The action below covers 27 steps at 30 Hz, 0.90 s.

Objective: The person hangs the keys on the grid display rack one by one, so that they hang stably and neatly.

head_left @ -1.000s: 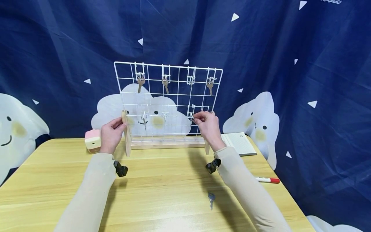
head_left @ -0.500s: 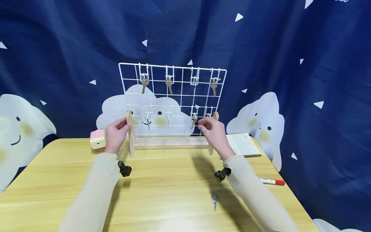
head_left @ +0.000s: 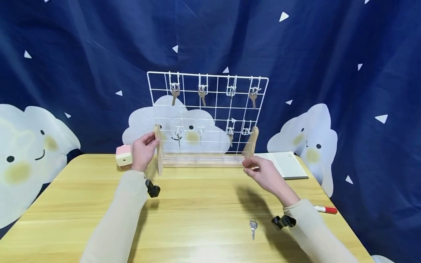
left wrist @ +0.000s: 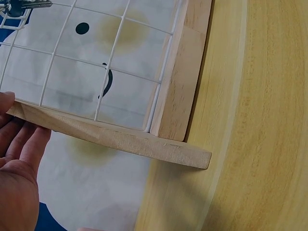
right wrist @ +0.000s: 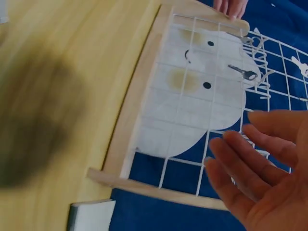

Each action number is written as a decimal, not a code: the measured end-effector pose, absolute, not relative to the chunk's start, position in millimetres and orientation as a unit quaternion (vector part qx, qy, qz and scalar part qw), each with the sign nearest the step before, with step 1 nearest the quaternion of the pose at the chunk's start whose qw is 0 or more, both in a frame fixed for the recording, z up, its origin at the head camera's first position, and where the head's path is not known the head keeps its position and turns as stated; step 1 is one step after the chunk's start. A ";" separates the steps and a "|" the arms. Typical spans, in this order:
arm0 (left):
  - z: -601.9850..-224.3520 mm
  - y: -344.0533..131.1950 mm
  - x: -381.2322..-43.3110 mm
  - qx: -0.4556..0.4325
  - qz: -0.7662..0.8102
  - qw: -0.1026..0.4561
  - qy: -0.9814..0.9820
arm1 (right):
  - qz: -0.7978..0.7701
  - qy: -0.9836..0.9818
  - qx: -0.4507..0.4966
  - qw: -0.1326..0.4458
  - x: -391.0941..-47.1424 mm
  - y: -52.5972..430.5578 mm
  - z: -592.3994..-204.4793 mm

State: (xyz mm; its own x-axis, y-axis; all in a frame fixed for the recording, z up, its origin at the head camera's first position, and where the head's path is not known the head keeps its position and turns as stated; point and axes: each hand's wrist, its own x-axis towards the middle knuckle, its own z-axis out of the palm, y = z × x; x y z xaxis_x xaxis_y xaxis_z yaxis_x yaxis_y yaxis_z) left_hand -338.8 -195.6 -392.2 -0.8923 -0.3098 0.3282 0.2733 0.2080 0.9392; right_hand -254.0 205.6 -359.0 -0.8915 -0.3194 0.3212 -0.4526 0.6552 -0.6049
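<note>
My left hand [head_left: 143,151] grips the upper part of the left wooden side post [left wrist: 120,137] of a white wire grid rack [head_left: 217,76], thumb on one side and fingers on the other. Below the rack's lower right corner, my right hand [head_left: 264,173] hovers with loosely bent fingers. Nothing shows between them in the right wrist view [right wrist: 269,173]. Several keys hang from hooks on the grid, among them a brass-toned key [head_left: 175,96] at upper left and another key [head_left: 231,140] at lower right. A silver key [head_left: 253,229] with a ring lies on the table.
A pink and cream pencil sharpener [head_left: 124,157] stands left of the rack. Behind my right hand lies an open notebook [head_left: 286,166]. A red-capped marker [head_left: 325,209] lies near the right table edge. A blue cloud-patterned curtain [head_left: 204,36] hangs behind.
My right hand has released the lower right key, leaving it hanging on its hook, and has moved down and toward me. My left hand stays on the post. The head view has shifted left.
</note>
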 end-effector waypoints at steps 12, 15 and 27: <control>-392.8 -194.7 -338.9 0.022 -0.635 0.223 -0.739 | 0.288 -0.923 0.254 -0.031 -222.5 233.9 -389.4; -394.0 -194.4 -339.4 0.023 -0.637 0.225 -0.737 | 0.268 -0.924 0.267 -0.057 -216.1 235.3 -396.7; -392.8 -191.2 -338.7 0.024 -0.641 0.230 -0.732 | 0.255 -0.908 0.318 -0.097 -201.7 243.3 -420.3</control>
State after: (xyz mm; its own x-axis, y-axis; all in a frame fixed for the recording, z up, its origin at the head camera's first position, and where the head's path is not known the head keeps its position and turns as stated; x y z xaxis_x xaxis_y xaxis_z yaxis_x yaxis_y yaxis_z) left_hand -338.7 -191.2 -392.8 -0.8928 -0.3309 0.3057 0.2595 0.1770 0.9494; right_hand -201.7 243.3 -420.3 -0.7783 -0.6278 -0.0141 -0.5285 0.6670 -0.5251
